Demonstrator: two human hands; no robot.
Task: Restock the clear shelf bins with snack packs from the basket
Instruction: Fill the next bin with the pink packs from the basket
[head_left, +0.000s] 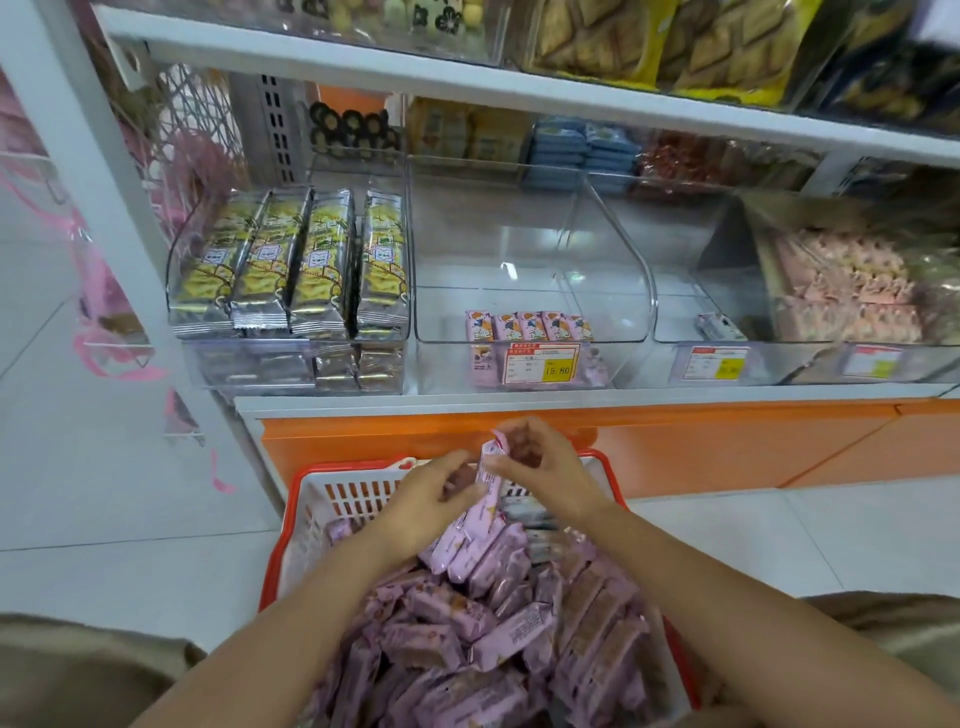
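Pink wrapped snack packs (488, 478) held over the red-rimmed white plastic basket (332, 499).
Left hand (431, 501) grip: fingers curled round the packs. Right hand (545, 467) grip: pinched on their upper end. The clear plastic shelf bin (519, 249) above holds one front row of matching packs.

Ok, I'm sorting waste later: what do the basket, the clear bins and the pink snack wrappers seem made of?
The basket: rigid moulded plastic, matte, with red rim and white slotted walls. The clear bins: hard transparent plastic, probably acrylic, glossy with bright edge glints. The pink snack packs: thin printed plastic film, slight sheen, crimped ends.
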